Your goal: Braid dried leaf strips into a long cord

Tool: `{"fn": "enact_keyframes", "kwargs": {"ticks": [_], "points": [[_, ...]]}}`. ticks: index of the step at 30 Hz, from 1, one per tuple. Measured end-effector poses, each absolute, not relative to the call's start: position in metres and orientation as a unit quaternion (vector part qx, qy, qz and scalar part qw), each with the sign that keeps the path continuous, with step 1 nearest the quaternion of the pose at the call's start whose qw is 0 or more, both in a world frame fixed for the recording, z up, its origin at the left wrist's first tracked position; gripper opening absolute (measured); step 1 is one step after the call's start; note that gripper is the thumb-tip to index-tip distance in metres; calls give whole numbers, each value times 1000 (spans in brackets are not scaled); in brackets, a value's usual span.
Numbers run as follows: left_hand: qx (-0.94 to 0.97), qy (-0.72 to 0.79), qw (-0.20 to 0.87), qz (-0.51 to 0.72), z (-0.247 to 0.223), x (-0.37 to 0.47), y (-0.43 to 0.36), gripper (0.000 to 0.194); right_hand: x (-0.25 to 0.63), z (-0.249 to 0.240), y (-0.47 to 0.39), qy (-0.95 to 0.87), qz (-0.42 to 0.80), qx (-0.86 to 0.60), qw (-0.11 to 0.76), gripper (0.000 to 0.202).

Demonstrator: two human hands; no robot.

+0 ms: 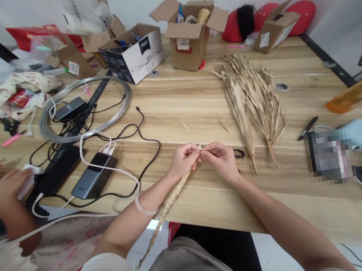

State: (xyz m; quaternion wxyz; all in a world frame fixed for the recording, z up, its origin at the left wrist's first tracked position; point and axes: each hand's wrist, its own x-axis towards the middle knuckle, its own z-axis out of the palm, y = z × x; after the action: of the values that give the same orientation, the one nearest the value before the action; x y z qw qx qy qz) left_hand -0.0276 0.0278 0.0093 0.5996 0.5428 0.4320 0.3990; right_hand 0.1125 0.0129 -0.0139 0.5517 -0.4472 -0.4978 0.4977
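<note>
Straw-coloured braided strip [176, 192] slants from frame centre toward lower left. Left hand [182, 162] pinches its upper end, fingertips closed; right hand [222, 160], also closed, grips a thin strand [211, 148] there. Looks like mid-plaiting; next move calls for steady tension. Dried leaves [239, 108] lie right of centre.

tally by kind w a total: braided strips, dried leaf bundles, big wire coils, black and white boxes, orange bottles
braided strip: 1
dried leaf bundles: 2
big wire coil: 1
black and white box: 1
orange bottle: 1
total: 6
</note>
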Motion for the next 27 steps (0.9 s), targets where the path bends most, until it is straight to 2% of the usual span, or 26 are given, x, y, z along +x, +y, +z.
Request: {"fn": "enact_keyframes", "kwargs": {"ticks": [2,5,8,10,18,27], "points": [[546,433,596,398,8,-28,28,24,114,-15,14,-514,476,-441,561,17],[545,443,592,395,7,-28,27,26,120,-15,17,-613,356,-435,555,9],[554,445,585,392,6,-28,27,26,129,-14,20,-713,222,-407,526,15],[562,445,578,389,5,-27,27,26,134,-14,21,-756,175,-384,500,19],[573,455,562,387,2,-27,25,23,140,-10,22,-843,53,-364,392,20],[569,468,557,383,0,-26,26,17,136,-5,21,-856,-13,-367,363,18]]}}
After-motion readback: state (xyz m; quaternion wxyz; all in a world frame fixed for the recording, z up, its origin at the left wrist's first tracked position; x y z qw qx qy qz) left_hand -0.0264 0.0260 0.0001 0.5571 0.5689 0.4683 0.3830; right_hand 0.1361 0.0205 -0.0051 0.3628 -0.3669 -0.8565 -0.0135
